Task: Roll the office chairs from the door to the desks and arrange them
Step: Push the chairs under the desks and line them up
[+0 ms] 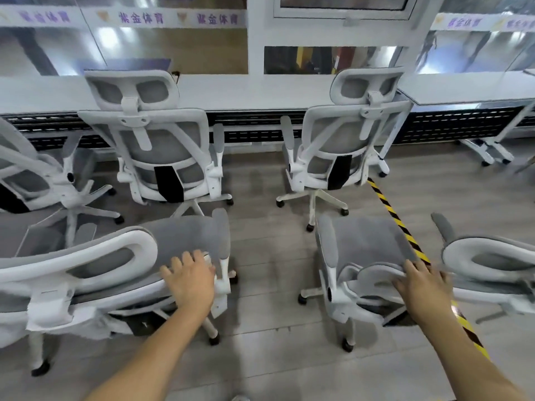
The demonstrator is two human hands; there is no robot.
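Observation:
Two white-framed office chairs with grey mesh stand right in front of me, facing the long white desk [254, 91]. My left hand [189, 282] rests on the right edge of the backrest of the near left chair [185, 235], fingers spread over the rim. Fingers of my right hand [422, 285] lie across the headrest of the near middle chair [367, 241]. Two more chairs, the left desk chair [162, 146] and the right desk chair [338, 140], stand at the desk ahead with their backs to me.
A fifth chair [29, 175] stands turned at the far left, and a sixth chair [492, 264] stands close on my right. Yellow-black floor tape [390, 212] runs diagonally under the middle chair. A second desk [463, 91] with wheeled legs stands at the right. Glass partitions back the desks.

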